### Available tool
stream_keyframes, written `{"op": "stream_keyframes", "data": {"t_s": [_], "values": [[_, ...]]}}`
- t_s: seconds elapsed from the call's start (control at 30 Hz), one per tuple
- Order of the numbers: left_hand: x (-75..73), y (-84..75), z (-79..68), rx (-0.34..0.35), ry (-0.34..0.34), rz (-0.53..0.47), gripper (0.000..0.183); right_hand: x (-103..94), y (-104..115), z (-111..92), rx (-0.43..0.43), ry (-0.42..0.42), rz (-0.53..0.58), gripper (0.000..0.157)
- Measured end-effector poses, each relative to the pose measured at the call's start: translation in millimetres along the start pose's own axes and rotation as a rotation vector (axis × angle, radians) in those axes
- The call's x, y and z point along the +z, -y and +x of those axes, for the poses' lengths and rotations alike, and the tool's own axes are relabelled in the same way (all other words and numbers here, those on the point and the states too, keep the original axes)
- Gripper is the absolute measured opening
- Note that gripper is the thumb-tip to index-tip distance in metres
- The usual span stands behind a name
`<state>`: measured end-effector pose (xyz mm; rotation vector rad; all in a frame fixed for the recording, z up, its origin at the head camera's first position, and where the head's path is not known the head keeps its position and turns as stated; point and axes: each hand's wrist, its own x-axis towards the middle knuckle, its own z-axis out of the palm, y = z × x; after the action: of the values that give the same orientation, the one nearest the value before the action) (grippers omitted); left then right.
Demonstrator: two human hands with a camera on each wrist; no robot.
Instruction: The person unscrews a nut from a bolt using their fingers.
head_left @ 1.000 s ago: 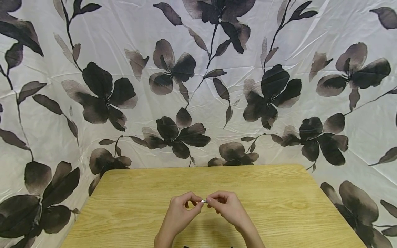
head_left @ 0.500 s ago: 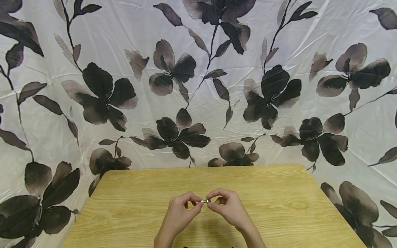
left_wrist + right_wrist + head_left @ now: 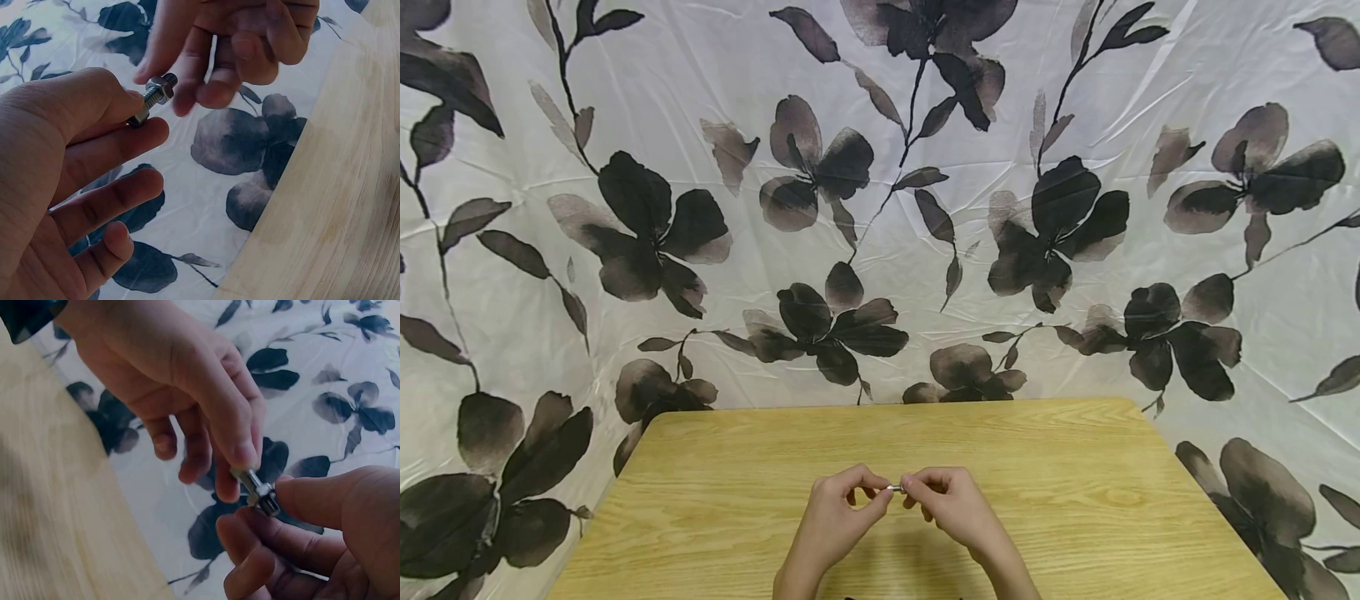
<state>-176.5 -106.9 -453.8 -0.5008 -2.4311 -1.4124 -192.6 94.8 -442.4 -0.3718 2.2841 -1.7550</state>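
Observation:
A small silver bolt (image 3: pixel 150 100) with a hex nut (image 3: pixel 164 88) threaded near its far end is held between both hands over the table. My left hand (image 3: pixel 837 515) pinches the bolt at its head between thumb and index finger, the other fingers loosely bent. From the opposite side, my right hand (image 3: pixel 957 505) has its thumb and index fingertips at the nut, pinching it. In the right wrist view, the bolt's shank (image 3: pixel 250 479) shows between the hands, and its threaded end sticks out past the nut. In the head view the right fingertips mostly hide the nut.
Below the hands lies a light wood-grain table (image 3: pixel 715 467) with rounded far corners. Behind and beside it hangs a white cloth (image 3: pixel 940 333) printed with dark flowers and leaves.
Half a second ago the right index finger was raised and spread, showing the nut; now the right thumb and fingers have come together over it again. The left hand keeps its place.

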Motion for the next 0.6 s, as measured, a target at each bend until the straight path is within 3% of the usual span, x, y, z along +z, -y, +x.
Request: {"op": "stream_keyframes", "data": {"t_s": [0.13, 0.6], "values": [[-0.1, -0.1, -0.1, 0.007, -0.005, 0.006, 0.013, 1.3, -0.3, 0.4, -0.022, 0.015, -0.002, 0.039], [0.0, 1.4, -0.1, 0.017, -0.009, 0.005, 0.015, 2.2, 3.1, -1.1, -0.036, 0.002, 0.034, 0.025]]}}
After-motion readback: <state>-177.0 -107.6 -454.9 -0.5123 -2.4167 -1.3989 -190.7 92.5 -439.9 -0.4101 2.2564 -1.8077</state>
